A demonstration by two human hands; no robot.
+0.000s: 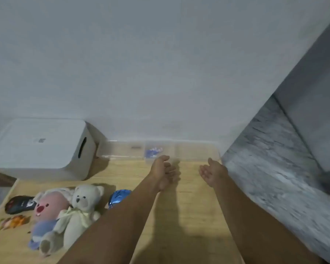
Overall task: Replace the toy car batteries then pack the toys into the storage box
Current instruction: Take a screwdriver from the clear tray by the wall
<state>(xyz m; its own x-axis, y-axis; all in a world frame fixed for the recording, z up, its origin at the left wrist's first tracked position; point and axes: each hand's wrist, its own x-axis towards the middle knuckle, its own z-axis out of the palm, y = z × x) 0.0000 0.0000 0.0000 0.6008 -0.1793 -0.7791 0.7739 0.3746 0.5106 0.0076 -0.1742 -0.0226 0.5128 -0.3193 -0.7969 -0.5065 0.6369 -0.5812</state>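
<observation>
Both my arms reach forward over a wooden table (191,216). My left hand (163,173) and my right hand (212,173) are held out with relaxed fingers and hold nothing. Just beyond them a clear plastic storage box (194,149) with a blue item inside stands against the wall. At the left lie a white teddy bear (80,212), a pink and blue plush (46,216), a dark toy car (19,203) and a blue shiny object (119,199) partly hidden by my left forearm.
A white closed container (40,147) with a side slot stands at the back left. Small colourful pieces (8,222) lie at the table's left edge. A grey marbled floor (274,168) lies to the right of the table. The white wall is close behind.
</observation>
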